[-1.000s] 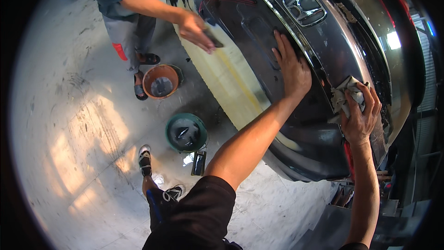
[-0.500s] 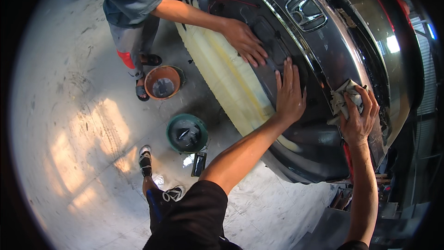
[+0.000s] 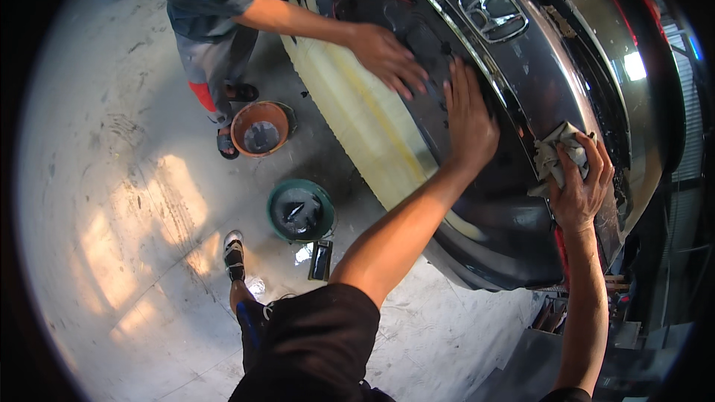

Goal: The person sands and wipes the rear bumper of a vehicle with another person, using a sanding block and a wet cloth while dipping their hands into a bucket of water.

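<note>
My left hand (image 3: 471,119) lies flat with fingers stretched out on the dark recessed panel (image 3: 514,167) of a car's rear end; whether anything thin is under the palm is hidden. A crumpled grey cloth (image 3: 555,155) is gripped in my right hand (image 3: 585,192), pressed against the car's dark bodywork to the right of the chrome strip (image 3: 465,45). Just left of my left fingertips, a co-worker's hand (image 3: 387,58), slightly blurred, is over the same panel. Beyond my right hand, the bodywork carries a chrome badge (image 3: 493,10).
A pale yellow bumper-like strip (image 3: 357,115) runs along the car's lower edge. On the concrete floor stand an orange bucket (image 3: 260,129) and a green bucket (image 3: 300,211), with a dark rectangular object (image 3: 320,260) beside the green one. The co-worker (image 3: 205,7) stands at the upper left.
My left hand has slid farther up the panel, toward the badge end. The co-worker's hand has shifted slightly left. My right hand and the cloth have hardly moved.
</note>
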### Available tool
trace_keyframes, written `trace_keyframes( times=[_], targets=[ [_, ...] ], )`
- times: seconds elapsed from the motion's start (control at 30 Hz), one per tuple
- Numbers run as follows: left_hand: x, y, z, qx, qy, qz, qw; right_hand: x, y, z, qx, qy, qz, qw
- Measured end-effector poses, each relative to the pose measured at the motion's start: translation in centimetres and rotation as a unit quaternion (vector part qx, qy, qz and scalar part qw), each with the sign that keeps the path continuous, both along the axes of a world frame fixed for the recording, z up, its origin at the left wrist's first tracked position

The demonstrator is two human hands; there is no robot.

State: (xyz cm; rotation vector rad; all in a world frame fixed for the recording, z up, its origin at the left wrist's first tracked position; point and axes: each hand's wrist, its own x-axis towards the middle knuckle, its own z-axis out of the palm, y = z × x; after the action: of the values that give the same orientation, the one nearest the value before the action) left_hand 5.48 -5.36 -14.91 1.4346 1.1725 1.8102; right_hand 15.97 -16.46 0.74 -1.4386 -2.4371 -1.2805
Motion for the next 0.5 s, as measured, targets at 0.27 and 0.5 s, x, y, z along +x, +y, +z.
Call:
trace_keyframes(
  times=[0.27, 0.5],
  targets=[
    [-1.2, 2.4, -1.3, -0.033, 0.013, 0.072, 0.997, -0.4, -0.3, 0.1, -0.002, 0.006, -0.008, 1.0],
    [-1.0, 1.5, -2.5, -0.056, 0.081, 0.067, 0.993, 0.2, -0.6, 0.7, 0.004, 0.005, -0.002, 1.0]
  ],
)
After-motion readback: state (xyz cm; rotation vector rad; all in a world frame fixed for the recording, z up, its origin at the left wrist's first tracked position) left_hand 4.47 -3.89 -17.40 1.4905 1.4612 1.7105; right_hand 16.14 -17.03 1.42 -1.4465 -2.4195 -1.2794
